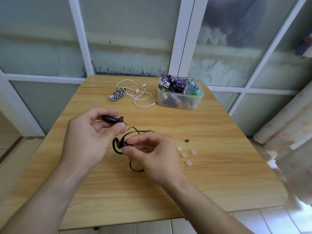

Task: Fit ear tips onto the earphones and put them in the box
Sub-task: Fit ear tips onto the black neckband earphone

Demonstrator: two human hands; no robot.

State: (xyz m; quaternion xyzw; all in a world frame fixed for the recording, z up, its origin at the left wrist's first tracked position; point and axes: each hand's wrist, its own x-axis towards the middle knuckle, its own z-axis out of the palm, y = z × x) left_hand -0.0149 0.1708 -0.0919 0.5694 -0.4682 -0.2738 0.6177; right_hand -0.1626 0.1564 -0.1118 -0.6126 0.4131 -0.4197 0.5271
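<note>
no brand, label or writing can be read on anything here. one pair of black earphones (135, 132) hangs between the hands above the wooden table (219, 183): the left hand (94, 132) pinches one black earbud (120, 119) between thumb and fingers, and the right hand (152, 152) pinches the other earbud (125, 144), the flat black cord looping between and under them. just right of the right hand lie four white ear tips (184, 154) in a loose cluster, with one dark ear tip (187, 140) a little beyond them. well beyond both hands sit one clear plastic box (180, 97) heaped with tangled earphones, one white pair of earphones (140, 93) spread loose, and one striped black-and-white bundle (117, 95) touching it.
</note>
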